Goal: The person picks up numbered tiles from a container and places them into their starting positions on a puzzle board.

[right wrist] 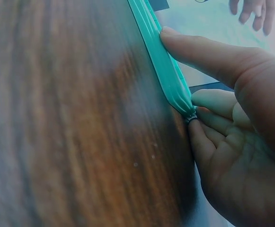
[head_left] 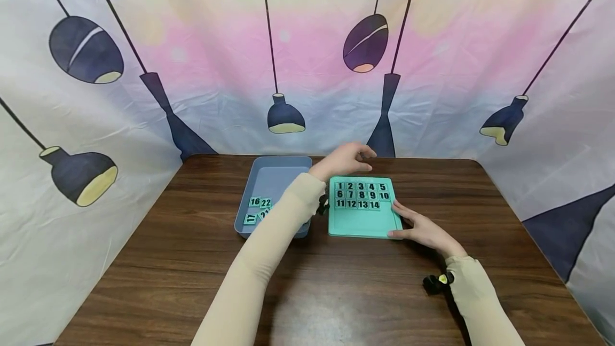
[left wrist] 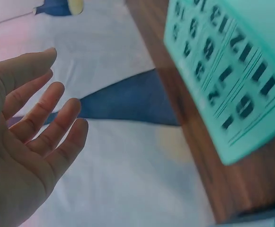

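Observation:
A square teal number board lies on the table, with black-numbered tiles 1 to 14 in rows over its far part. Beyond its far left edge my left hand hovers with nothing in it. The palm and spread, slightly bent fingers show in the left wrist view. My right hand holds the board by its right side, the thumb against the edge and the other fingers bent about a corner.
Left of the board stands a blue-grey tray with loose tiles, among them 16, 22 and 17; my left sleeve hides part of it. A lamp-patterned cloth hangs behind the wooden table.

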A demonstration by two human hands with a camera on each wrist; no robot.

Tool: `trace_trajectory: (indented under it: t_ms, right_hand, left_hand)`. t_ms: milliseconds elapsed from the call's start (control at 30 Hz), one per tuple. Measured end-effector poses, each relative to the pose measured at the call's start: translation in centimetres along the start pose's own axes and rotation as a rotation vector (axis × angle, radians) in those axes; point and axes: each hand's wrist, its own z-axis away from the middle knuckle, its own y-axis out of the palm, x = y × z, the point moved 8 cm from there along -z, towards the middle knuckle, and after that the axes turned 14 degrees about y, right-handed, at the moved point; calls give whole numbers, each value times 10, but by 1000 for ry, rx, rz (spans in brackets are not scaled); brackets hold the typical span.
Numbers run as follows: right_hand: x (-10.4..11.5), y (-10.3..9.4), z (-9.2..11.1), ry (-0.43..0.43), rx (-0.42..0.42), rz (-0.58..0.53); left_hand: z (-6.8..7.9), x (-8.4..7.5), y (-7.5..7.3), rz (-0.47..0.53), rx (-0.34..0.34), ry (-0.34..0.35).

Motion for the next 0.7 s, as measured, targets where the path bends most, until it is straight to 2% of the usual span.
trace_trajectory:
  t_ms: [133, 267, 500, 700]
  right_hand:
    - [0, -1, 0, 1, -10, 7]
    - [-1, 0, 0, 2, -12, 5]
    - [-1, -1, -1, -14, -20, 12]
    - [-2, -1, -2, -14, -16, 0]
  left_hand:
    - [8, 6, -21, 41, -70, -13]
    - [25, 22, -36, 40, -113, -42]
    - [65, 53, -54, 5, -153, -125]
    - [93, 74, -62, -23, -170, -195]
